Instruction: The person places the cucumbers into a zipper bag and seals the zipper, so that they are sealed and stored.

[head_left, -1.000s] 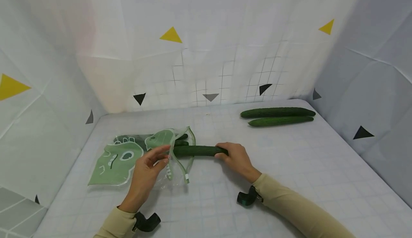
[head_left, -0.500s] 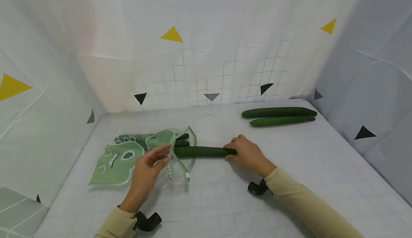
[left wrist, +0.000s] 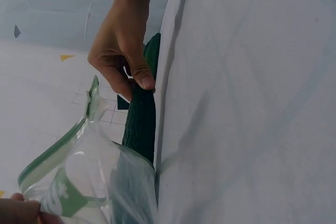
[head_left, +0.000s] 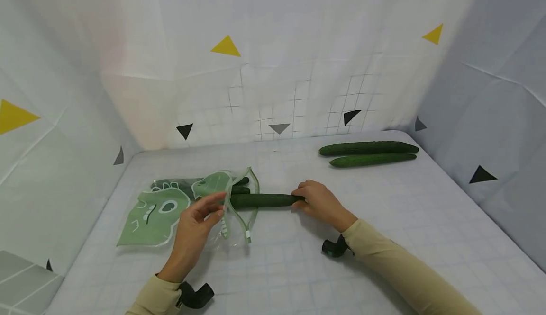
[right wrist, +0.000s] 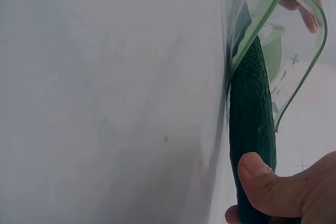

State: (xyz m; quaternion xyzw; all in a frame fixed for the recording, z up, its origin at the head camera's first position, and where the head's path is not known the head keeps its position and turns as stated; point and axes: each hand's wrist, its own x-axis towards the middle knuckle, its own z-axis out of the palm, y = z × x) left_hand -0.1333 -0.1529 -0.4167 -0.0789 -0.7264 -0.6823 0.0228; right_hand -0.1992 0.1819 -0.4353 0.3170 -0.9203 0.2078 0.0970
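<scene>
A clear zip bag [head_left: 153, 222] printed with a green cartoon creature lies at the left of the table, its green-edged mouth turned right. My left hand [head_left: 194, 227] pinches the bag's film near the mouth, fingers partly hidden by plastic in the right wrist view. A cucumber [head_left: 264, 200] lies partly inside the mouth, its inner end hidden under the print. My right hand [head_left: 322, 203] grips its outer end, thumb [right wrist: 262, 182] along one side. Further cucumbers [head_left: 241, 190] lie in the bag behind it, their ends showing at the opening.
Two more cucumbers [head_left: 368, 148] lie side by side at the table's far right. White cloth walls with yellow, black and grey triangles surround the white table [head_left: 273, 277] at the back and both sides.
My right hand and the cucumber shifted right, out of the bag a little, then back left toward it. The left hand and bag have stayed nearly still.
</scene>
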